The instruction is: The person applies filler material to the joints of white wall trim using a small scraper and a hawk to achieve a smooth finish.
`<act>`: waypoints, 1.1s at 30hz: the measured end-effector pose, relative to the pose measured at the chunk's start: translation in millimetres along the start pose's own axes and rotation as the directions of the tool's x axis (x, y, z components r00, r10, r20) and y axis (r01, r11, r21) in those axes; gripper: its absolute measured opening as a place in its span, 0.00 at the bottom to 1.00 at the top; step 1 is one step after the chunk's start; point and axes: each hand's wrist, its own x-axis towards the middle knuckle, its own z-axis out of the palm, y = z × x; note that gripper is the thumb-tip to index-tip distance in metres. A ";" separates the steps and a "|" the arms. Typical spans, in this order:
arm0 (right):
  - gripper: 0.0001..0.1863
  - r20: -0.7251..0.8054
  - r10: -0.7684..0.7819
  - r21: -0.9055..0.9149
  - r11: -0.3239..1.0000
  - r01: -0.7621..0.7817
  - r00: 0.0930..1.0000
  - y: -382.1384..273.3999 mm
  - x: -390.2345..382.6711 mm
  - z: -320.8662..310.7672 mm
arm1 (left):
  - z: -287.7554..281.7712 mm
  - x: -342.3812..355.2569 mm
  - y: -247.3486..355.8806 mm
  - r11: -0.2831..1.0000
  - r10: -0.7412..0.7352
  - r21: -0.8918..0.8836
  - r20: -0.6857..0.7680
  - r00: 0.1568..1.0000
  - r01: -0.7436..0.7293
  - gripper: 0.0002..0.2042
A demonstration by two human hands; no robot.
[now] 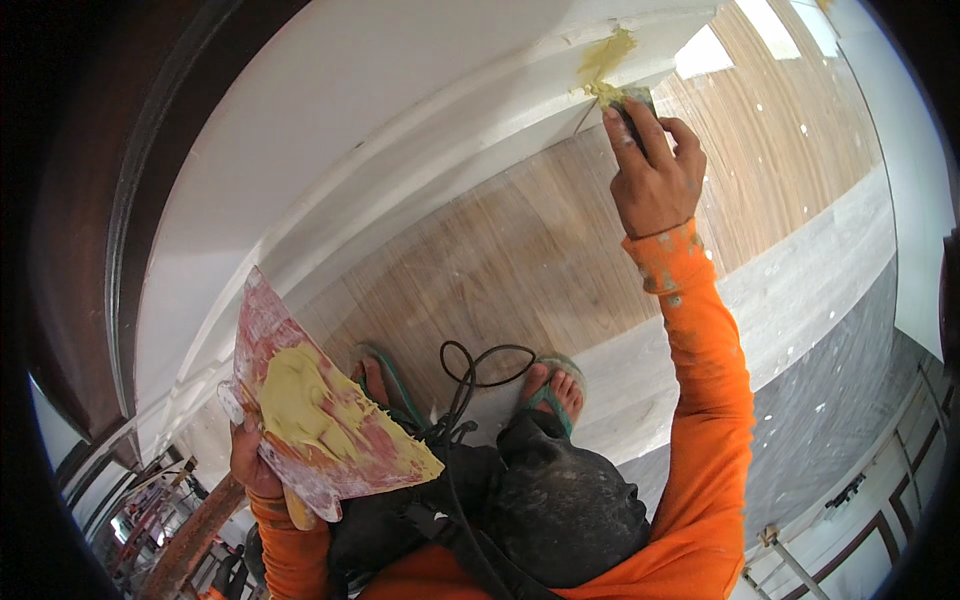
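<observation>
Yellow paste on a board at the 8 o'clock side, a scraper against the wall at 2 o'clock.
The right hand, at 2 o'clock, pinches a small dark scraper between thumb and fingers, its edge at the yellow paste smear low on the white wall. Toward 8 o'clock, the left hand, partly hidden, is closed on the side of a caked, reddish board heaped with yellow paste. Near 6 o'clock, a black cable loops between two sandalled feet above the wood-patterned floor.
</observation>
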 end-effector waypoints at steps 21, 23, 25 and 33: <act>0.20 0.102 -0.086 0.194 0.979 0.064 0.991 13.7 21.0 -14.5 | -0.9 -3.8 -3.1 0.999 0.042 -0.018 -0.008 0.999 -0.043 0.20; 0.20 0.143 -0.063 0.195 0.980 0.034 0.988 13.6 10.4 -16.0 | -0.6 -3.9 -3.4 0.999 0.032 -0.030 -0.023 0.999 -0.033 0.20; 0.21 0.050 -0.011 0.186 0.982 0.002 0.999 9.0 8.5 -16.5 | -8.6 -2.7 -5.9 0.993 0.089 0.085 -0.038 0.995 -0.085 0.21; 0.21 -0.217 -0.038 0.166 0.983 0.075 0.975 2.3 7.9 20.5 | 0.6 0.1 -2.1 0.996 0.032 0.084 -0.055 0.998 -0.027 0.22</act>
